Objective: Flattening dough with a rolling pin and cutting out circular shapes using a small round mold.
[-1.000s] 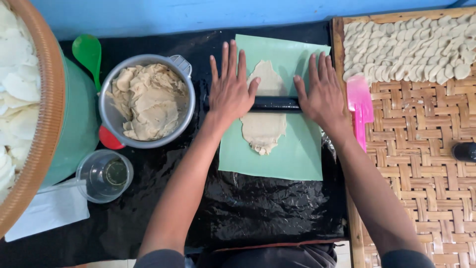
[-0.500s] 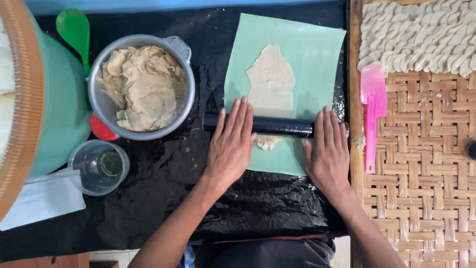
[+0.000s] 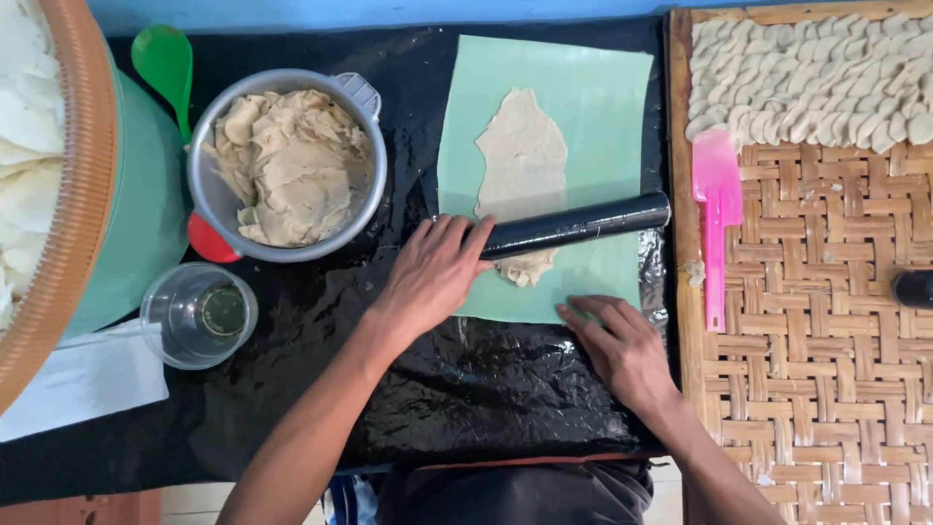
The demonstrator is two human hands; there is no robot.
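- Because it is rolled so thin, the dough point(image 3: 523, 160) would likely be soft, limp and easy to tear; lifting it by the green sheet point(image 3: 593, 107) beneath seems safer than pinching the dough itself.
- The dough lies on that sheet on the black-covered counter point(image 3: 292, 389), a pale beige, ragged-edged strip, its near end under the rolling pin point(image 3: 573, 226).
- The rolling pin looks stiff, smooth and possibly slick; best taken at its ends.
- The left hand point(image 3: 432, 272) rests flat and open on the pin's left end, grip not closed around it.
- The right hand point(image 3: 622, 350) presses open fingers on the sheet's near edge, holding nothing.
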